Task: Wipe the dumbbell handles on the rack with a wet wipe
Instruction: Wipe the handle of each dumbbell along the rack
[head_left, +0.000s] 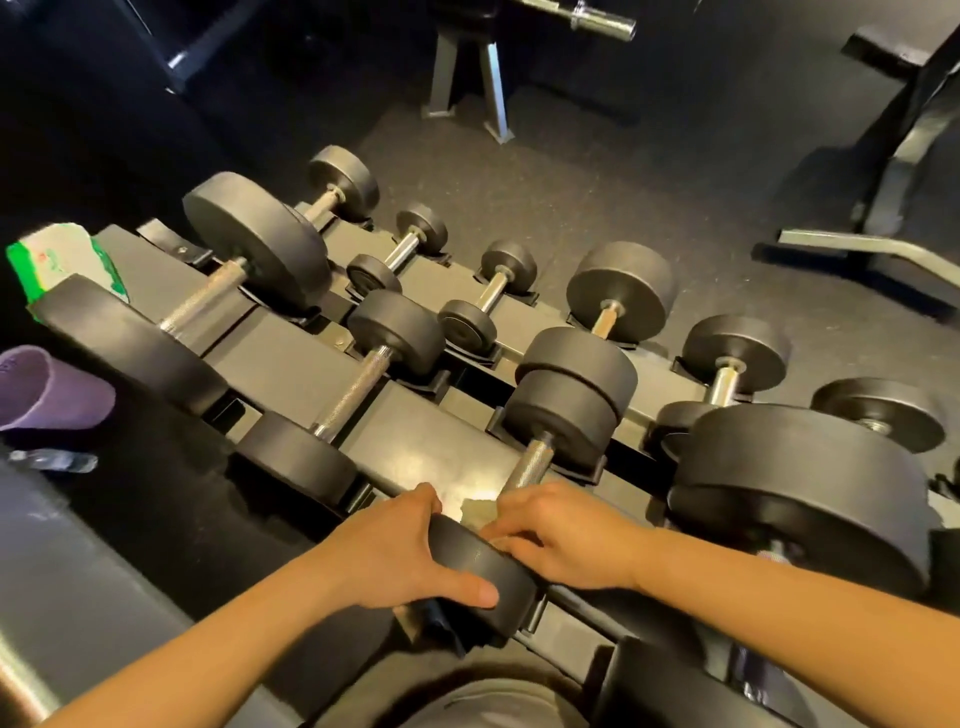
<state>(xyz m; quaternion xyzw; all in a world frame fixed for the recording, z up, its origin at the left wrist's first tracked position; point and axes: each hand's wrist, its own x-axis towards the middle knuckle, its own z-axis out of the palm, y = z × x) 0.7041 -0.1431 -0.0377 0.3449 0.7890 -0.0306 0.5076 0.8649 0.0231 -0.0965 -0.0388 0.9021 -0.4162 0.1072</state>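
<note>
A dark two-tier rack (415, 436) carries several black dumbbells with knurled steel handles. The dumbbell nearest me has its handle (532, 465) running up to a thick black head. My left hand (400, 551) grips that dumbbell's near head (483, 566), thumb across its face. My right hand (566, 535) is curled round the low end of the handle, pressing a pale wet wipe (475, 512) against it; only a corner of the wipe shows.
A green-and-white wipe pack (62, 257) lies on the rack's far left end. A purple cup (49, 387) and a plastic bottle (54, 461) lie on the floor at left. Large dumbbells (800, 483) crowd the right; bench frames stand beyond.
</note>
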